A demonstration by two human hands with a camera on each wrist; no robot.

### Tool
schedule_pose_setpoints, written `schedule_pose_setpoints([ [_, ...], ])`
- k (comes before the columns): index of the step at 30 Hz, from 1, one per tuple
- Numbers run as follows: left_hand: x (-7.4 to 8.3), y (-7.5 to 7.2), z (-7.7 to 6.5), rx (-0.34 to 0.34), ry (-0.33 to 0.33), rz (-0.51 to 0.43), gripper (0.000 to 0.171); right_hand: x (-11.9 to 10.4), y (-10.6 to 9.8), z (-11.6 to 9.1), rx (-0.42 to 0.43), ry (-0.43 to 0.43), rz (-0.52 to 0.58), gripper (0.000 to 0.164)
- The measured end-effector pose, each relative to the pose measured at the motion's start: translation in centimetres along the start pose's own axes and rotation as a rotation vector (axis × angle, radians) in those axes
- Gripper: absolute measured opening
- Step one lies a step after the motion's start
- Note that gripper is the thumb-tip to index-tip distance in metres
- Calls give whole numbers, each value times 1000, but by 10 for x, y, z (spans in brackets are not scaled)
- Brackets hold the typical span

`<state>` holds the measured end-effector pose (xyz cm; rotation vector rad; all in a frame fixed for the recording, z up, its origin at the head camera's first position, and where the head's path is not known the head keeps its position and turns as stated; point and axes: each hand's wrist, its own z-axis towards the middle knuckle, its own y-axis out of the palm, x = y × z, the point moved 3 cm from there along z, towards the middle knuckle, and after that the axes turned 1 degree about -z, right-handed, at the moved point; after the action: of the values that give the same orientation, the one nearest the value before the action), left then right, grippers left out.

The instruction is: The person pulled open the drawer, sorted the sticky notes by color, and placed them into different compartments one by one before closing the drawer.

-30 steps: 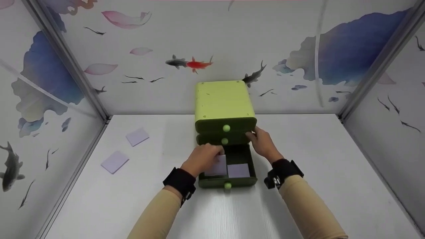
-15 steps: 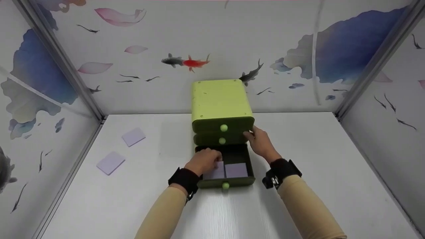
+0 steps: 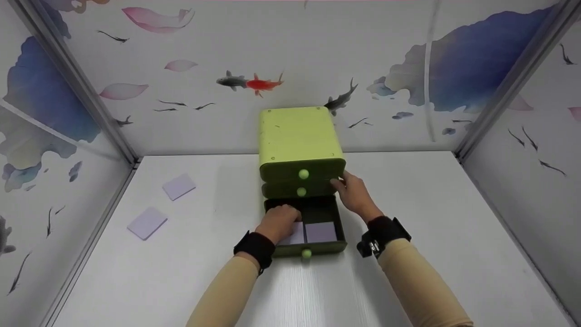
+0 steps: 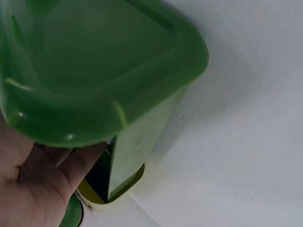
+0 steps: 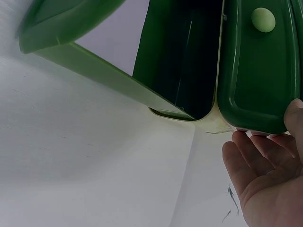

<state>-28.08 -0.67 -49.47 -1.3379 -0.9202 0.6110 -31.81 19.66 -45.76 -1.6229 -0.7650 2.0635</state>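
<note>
A yellow-green drawer cabinet (image 3: 297, 136) stands against the back wall, its bottom drawer (image 3: 311, 249) pulled out. My left hand (image 3: 279, 222) reaches into the drawer's left half, fingers curled at the edge of a lilac paper pad (image 3: 298, 232) lying low inside. In the left wrist view, the drawer front hides most of the left fingertips. A second lilac pad (image 3: 320, 232) lies flat in the right half. My right hand (image 3: 356, 195) grips the right end of the middle drawer (image 3: 281, 189); in the right wrist view its thumb (image 5: 294, 116) is on the front, fingers along the side.
Two more lilac pads, a farther one (image 3: 179, 186) and a nearer one (image 3: 147, 223), lie on the left of the white table (image 3: 204, 268). The top drawer's round knob (image 3: 303, 174) faces me. Patterned walls close off the back and sides.
My left hand has lowered the lilac pad from a raised position into the left half of the bottom drawer. My right hand keeps its place on the cabinet. The view has shifted slightly.
</note>
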Motion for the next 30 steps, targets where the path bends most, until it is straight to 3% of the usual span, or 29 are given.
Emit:
schedule_pose_setpoints([
  [4,1,1,-2,7,7,23,26,-1,0,1,-4,8,8,37],
  [11,0,3,-3,-42,3,22,26,-1,1,-1,-20,27,10,39],
  [19,-3,-1,-5,-69,19,-60,29,0,0,-1,-11,0,0,37],
  [30,-12,-15,-11,-86,5,-208,18,0,0,0,-27,29,-8,37],
])
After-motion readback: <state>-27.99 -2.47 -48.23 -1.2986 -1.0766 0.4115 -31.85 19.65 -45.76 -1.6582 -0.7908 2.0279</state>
